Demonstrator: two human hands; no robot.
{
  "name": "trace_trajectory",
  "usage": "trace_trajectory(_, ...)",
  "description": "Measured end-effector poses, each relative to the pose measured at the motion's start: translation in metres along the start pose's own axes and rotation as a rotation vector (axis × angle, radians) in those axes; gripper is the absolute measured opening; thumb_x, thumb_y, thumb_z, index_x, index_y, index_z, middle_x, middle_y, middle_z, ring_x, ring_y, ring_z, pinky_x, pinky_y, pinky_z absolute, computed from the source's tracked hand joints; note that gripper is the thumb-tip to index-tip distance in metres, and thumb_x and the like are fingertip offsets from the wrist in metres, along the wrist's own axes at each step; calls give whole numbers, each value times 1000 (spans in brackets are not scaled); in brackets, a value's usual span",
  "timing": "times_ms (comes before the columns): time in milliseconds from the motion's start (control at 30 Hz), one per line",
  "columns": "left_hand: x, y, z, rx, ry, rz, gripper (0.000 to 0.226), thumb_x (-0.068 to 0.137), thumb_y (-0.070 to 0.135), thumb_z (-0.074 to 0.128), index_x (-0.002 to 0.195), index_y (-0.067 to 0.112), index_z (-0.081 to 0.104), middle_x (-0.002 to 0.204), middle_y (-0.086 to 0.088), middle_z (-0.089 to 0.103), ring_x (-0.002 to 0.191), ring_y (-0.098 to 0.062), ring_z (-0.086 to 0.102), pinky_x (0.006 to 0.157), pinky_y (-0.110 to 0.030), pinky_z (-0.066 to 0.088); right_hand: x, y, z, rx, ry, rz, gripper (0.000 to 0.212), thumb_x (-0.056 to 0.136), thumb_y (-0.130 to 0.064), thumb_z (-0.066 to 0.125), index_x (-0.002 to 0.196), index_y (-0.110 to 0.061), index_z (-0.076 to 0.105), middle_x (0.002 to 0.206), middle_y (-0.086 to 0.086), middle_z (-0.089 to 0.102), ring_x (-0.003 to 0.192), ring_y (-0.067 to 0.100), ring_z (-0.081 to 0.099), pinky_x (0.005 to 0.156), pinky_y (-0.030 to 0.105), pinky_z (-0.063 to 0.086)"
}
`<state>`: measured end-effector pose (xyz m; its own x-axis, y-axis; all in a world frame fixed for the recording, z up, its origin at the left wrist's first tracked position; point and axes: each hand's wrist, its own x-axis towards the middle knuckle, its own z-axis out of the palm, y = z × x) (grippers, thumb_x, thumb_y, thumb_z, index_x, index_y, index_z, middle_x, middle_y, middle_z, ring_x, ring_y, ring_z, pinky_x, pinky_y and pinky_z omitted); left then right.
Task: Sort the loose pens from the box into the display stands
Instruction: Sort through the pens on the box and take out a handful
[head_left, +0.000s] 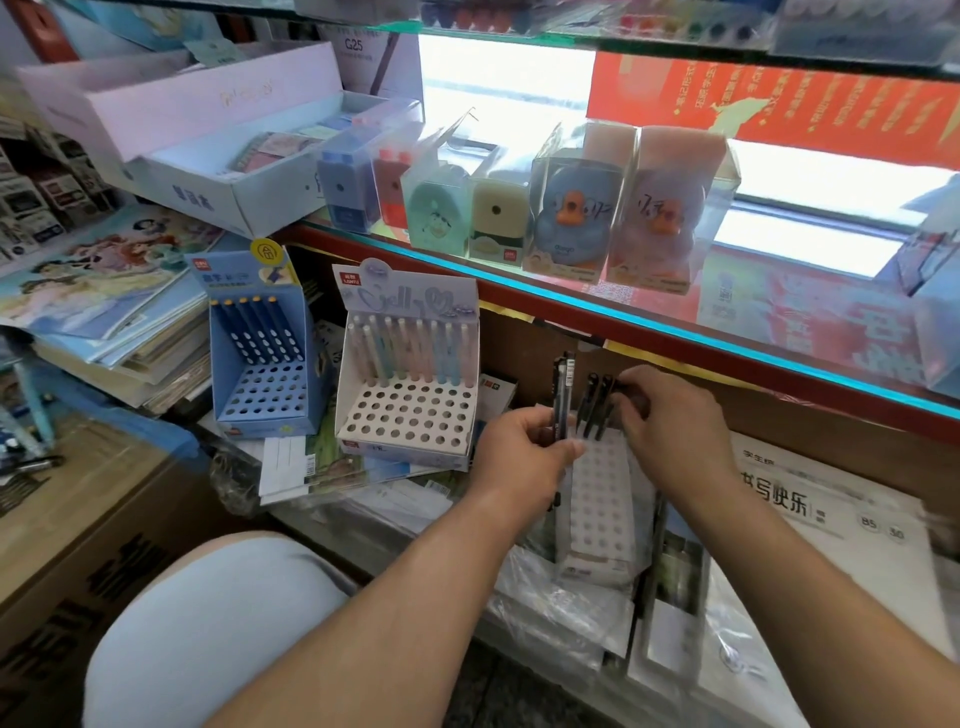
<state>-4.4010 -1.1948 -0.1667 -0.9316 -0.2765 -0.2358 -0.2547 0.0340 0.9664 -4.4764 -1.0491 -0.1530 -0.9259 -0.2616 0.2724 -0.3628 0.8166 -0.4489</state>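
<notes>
A bundle of black pens (562, 400) is gripped upright in the left hand (522, 449) at centre frame, the fingers curled round the barrels. The fingers of the right hand (675, 428) are pinched on the top of one of the standing pens (592, 402), which are set in the back row of the white stand (597, 493). The stand rests on loose plastic wrapping (561, 597), so it could be slid or tipped if a pen is pressed in at an angle. A tip could also be caught between holes. Little room is left above, where the shelf edge (675, 332) runs close over the pen tops. The pastel stand (410, 415) sits near the left hand. Open room lies toward the lower frame.
</notes>
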Motion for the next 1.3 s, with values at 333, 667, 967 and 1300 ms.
trace_trajectory(333, 2, 0, 1, -36, -82, -5, 24, 90, 14, 76, 112, 24, 75, 91, 3, 74, 92, -13, 71, 86, -32, 59, -6, -12, -15, 439, 104, -37, 14, 98, -24, 65, 109, -30, 68, 89, -17, 67, 84, 3, 66, 70, 15, 55)
trace_trajectory(667, -2, 6, -1, -37, -47, 54, 22, 87, 13, 79, 107, 22, 76, 71, 9, 60, 78, -9, 65, 89, -35, 61, -4, -17, -26, 713, 114, 50, 18, 90, -19, 75, 107, -22, 67, 89, -7, 71, 82, 8, 71, 70, 16, 58)
trace_trajectory(967, 0, 3, -4, 68, 63, 33, 28, 84, 18, 83, 109, 19, 73, 91, 4, 71, 89, -12, 69, 87, -33, 60, -2, 6, -29, 286, 293, 25, 23, 95, -25, 70, 118, -21, 67, 100, -13, 65, 87, 1, 61, 82, 17, 51)
trace_trajectory(1300, -1, -2, -3, 170, 44, 30, 14, 86, 12, 79, 98, 20, 76, 91, 5, 77, 89, -10, 72, 89, -36, 60, -5, 13, -5, 123, 161, 27, 29, 96, -27, 69, 123, -17, 69, 108, -1, 72, 91, 5, 56, 83, 22, 44)
